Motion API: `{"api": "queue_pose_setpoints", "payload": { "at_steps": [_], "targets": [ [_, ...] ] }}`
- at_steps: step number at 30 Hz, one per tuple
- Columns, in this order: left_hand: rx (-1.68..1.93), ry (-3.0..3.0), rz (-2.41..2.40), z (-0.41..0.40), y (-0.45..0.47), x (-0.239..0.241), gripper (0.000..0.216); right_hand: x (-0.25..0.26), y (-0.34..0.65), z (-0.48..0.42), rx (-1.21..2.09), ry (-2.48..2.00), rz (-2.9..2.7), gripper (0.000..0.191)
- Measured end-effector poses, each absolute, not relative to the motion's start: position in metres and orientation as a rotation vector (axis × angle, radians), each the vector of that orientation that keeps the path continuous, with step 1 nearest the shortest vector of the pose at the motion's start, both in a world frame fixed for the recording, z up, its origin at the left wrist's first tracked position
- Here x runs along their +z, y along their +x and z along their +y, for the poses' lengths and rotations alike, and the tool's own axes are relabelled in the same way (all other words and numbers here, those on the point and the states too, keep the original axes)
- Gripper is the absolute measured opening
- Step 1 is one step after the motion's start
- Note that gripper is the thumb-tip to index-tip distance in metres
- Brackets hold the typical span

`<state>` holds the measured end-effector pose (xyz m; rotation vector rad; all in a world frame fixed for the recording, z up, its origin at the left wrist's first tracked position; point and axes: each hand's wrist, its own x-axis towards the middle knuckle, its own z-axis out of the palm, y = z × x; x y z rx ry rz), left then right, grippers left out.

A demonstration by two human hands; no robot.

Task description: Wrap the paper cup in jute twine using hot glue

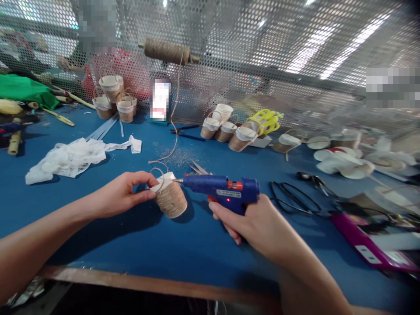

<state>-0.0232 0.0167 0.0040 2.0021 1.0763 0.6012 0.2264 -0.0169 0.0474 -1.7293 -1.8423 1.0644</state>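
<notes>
My left hand [126,194] pinches the rim of a small twine-wrapped cup [171,199], which is tilted above the blue table. A thin twine loop [156,171] arches over its white rim, like a handle. In my right hand [244,221] is a blue glue gun [216,187] with a red light lit on its side. The gun's nozzle points left and meets, or nearly meets, the cup's white edge. Behind the gun lie scissors [198,167], partly covered by it.
A twine spool [167,51] hangs on the mesh, its strand trailing down to the table. White lace [70,158] lies left. Finished-looking little buckets [242,138] stand at the back. A black cable [293,199] and a purple case [370,240] are on the right.
</notes>
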Motion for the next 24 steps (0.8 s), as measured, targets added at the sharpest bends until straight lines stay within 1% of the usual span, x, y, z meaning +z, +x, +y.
{"api": "queue_pose_setpoints", "payload": {
  "at_steps": [7, 10, 16, 24],
  "targets": [
    [0.611, 2.032, 1.074, 0.017, -0.0235, 0.0041, 0.02, 0.0485, 0.2243, -0.0146, 1.037, -1.702, -1.847, 0.021],
    [0.614, 2.028, 1.056, 0.0166, -0.0226, 0.006, 0.018, 0.0495, 0.2232, -0.0148, 1.04, -1.704, -1.85, 0.021],
    [0.687, 1.955, 0.927, 0.0146, -0.0196, 0.0082, 0.011, 0.0503, 0.2219, -0.0165, 1.067, -1.7, -1.818, 0.015],
    [0.674, 1.93, 0.892, 0.0146, -0.0199, 0.0072, 0.011, 0.0492, 0.2222, -0.0177, 1.091, -1.677, -1.8, 0.016]
  ]
}}
